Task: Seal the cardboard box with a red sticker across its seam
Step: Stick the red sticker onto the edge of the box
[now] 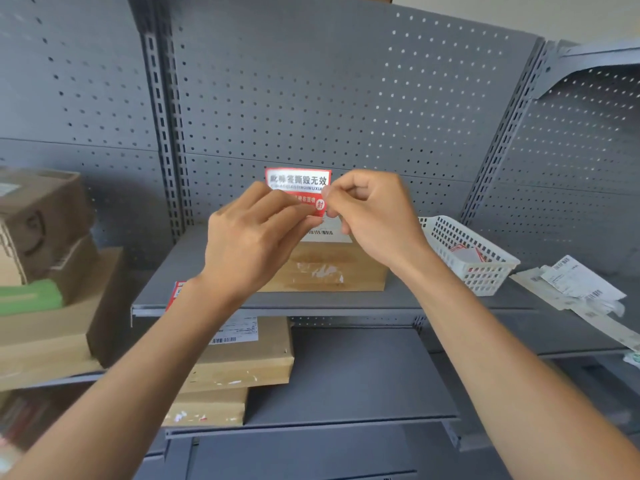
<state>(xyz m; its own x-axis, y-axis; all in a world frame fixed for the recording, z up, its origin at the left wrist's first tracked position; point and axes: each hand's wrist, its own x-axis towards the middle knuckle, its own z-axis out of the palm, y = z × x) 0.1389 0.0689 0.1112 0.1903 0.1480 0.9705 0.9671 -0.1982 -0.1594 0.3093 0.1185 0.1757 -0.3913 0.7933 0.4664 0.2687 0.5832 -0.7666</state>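
A red sticker (298,181) with white bands of printed characters is held upright in the air, above the cardboard box (325,268) on the grey shelf (398,299). My left hand (256,237) pinches the sticker's lower left part. My right hand (374,216) pinches its lower right corner with thumb and forefinger. The box is flat and brown, with clear tape on its front face and a white barcode label on top. My hands hide most of the box's top and its seam.
A white plastic basket (467,254) with more red stickers stands right of the box. Paper labels (581,289) lie at the far right. Stacked cardboard boxes (45,237) sit at the left, others (242,358) on the lower shelf. A pegboard wall rises behind.
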